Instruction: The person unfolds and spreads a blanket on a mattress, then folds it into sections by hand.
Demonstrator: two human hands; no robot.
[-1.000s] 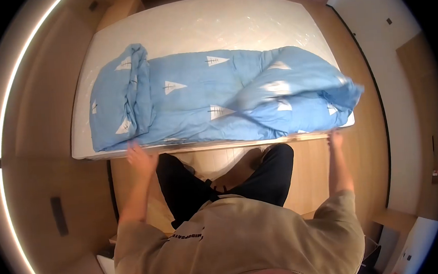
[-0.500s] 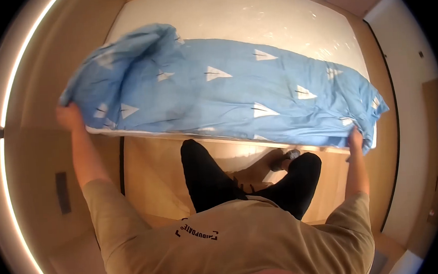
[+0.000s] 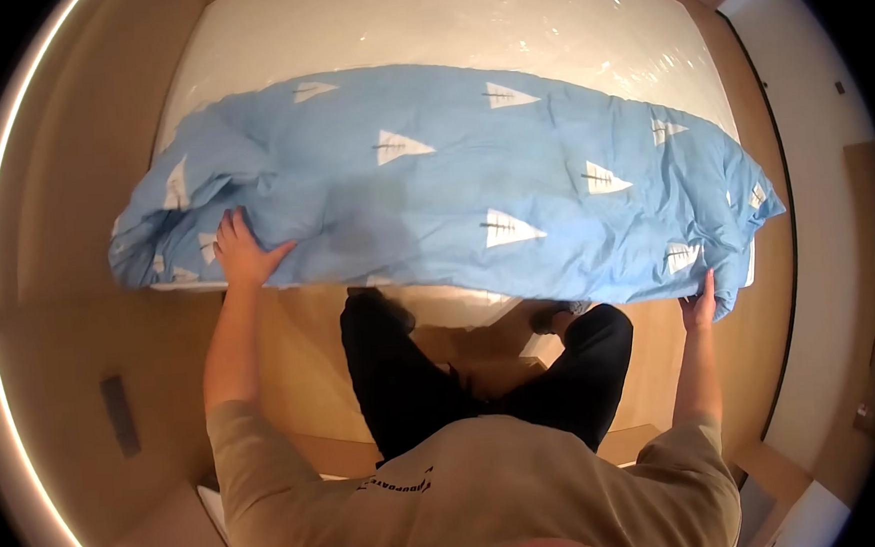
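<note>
Lying beneath splayed left grip (image 3: 245, 258), blue quilt (image 3: 442, 188); right grip (image 3: 699, 308) pinching near edge.

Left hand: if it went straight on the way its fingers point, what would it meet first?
Probably the blue quilt, at the fold just ahead of the left hand; exact depth is unclear.

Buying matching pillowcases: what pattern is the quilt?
The quilt has white trees on blue, clearest in head view.

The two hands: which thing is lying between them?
In the head view, the blue quilt lies between the left hand and the right hand.
</note>
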